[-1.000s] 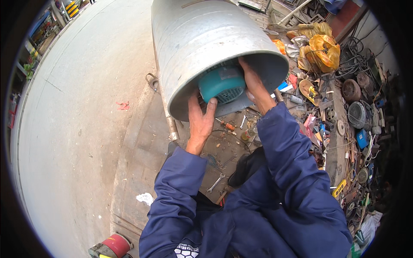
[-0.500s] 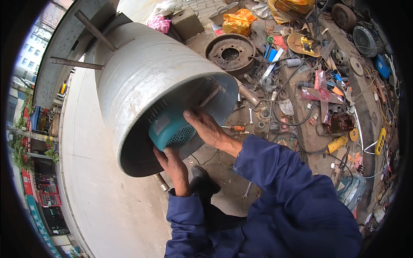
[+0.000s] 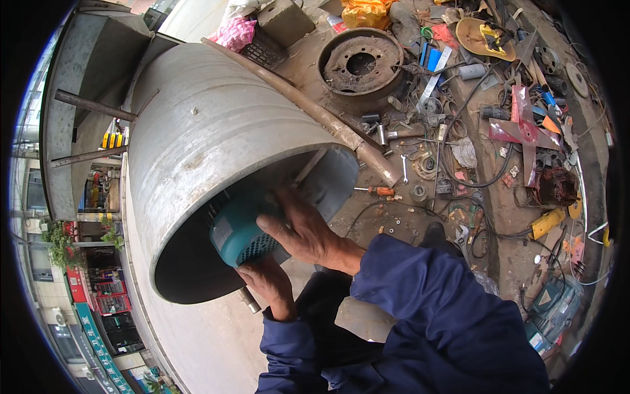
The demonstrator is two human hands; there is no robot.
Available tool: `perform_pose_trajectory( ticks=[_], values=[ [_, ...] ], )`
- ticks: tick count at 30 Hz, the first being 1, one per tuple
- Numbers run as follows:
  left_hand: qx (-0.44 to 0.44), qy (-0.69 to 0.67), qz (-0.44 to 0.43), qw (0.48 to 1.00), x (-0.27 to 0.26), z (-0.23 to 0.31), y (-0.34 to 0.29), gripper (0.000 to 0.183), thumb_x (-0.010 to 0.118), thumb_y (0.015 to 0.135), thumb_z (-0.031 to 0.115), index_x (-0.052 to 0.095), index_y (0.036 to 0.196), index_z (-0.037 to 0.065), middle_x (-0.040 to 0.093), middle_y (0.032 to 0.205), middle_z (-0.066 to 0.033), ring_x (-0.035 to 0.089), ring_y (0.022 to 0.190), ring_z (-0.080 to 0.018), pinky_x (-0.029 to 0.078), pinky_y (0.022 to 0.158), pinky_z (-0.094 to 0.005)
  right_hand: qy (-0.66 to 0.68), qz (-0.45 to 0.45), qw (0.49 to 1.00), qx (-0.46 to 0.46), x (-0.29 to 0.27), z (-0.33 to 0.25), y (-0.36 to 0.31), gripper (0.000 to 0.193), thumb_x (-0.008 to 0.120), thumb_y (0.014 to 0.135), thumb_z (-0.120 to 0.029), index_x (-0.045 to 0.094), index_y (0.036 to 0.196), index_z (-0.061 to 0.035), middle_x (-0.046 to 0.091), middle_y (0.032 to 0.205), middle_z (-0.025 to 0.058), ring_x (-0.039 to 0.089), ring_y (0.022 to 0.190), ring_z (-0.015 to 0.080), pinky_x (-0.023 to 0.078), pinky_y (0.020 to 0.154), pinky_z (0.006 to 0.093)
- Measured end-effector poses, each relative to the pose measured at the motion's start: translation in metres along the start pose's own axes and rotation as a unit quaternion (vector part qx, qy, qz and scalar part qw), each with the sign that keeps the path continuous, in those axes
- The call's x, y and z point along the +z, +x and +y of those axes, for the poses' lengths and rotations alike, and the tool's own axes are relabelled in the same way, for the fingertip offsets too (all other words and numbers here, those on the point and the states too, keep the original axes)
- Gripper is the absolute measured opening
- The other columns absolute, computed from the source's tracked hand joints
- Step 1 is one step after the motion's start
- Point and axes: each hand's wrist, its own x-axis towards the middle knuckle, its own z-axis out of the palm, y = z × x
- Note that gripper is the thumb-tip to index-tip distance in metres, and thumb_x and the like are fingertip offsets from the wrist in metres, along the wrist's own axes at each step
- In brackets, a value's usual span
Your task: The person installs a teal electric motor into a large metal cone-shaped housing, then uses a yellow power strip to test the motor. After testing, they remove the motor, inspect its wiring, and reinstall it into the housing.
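Observation:
A teal electric motor (image 3: 231, 235) with a vented end cover sits just inside the open mouth of a large grey sheet-metal cylinder (image 3: 216, 125). My right hand (image 3: 307, 235) grips its right side, thumb over the cover and fingers reaching back along the body, partly hidden. Low on the near end, my left hand (image 3: 268, 284) supports the motor from beneath, its thumb near the vented cover. A metal bar (image 3: 310, 167) shows inside the cylinder beyond the motor. Shadow hides the motor's far end.
A long rusty pipe (image 3: 295, 98) lies along the cylinder's right side. Beyond are a rusty wheel rim (image 3: 361, 64), an orange-handled screwdriver (image 3: 380, 191), a wrench (image 3: 404, 168), a red fan blade (image 3: 523, 128) and cables. Another teal machine (image 3: 552, 303) lies at lower right.
My view has shifted, and the cylinder's mouth appears lower and further left. My right hand now reaches further round the motor's side. Both hands stay on it, and it appears slightly deeper inside.

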Motion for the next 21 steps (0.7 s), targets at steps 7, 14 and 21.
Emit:
perform_pose_trajectory(
  ticks=[7, 14, 21],
  values=[
    [-0.004, 0.011, 0.009, 1.000, 0.005, 0.002, -0.001, 0.082, 0.049, 0.104, 0.065, 0.033, 0.157, 0.005, 0.045, 0.154, -0.0164, 0.048, 0.140, -0.0308, 0.042, 0.117, -0.0473, -0.044, -0.005, 0.999, -0.029, -0.004, -0.001, -0.001, 0.080, 0.055, 0.103, -0.060, 0.042, 0.146, 0.0073, 0.052, 0.132, 0.0324, 0.054, 0.122, 0.0482, 0.045, 0.105, 0.0509],
    [0.015, 0.054, 0.007, 0.998, 0.025, -0.001, -0.002, 0.081, 0.052, 0.104, 0.063, 0.031, 0.159, 0.007, 0.046, 0.154, -0.0168, 0.049, 0.140, -0.0323, 0.042, 0.117, -0.0487, 0.002, 0.003, 1.000, -0.012, -0.016, -0.002, -0.002, 0.074, 0.052, 0.106, -0.057, 0.042, 0.147, 0.0049, 0.052, 0.136, 0.0313, 0.054, 0.125, 0.0470, 0.043, 0.108, 0.0483],
    [0.066, 0.074, -0.013, 0.995, 0.026, -0.017, -0.003, 0.074, 0.048, 0.110, 0.054, 0.023, 0.163, 0.009, 0.039, 0.159, -0.0173, 0.045, 0.142, -0.0331, 0.035, 0.121, -0.0508, 0.008, -0.048, 0.999, 0.020, -0.023, 0.004, -0.002, 0.073, 0.051, 0.107, -0.057, 0.044, 0.146, 0.0037, 0.054, 0.133, 0.0295, 0.054, 0.127, 0.0439, 0.043, 0.109, 0.0462]
  ],
)
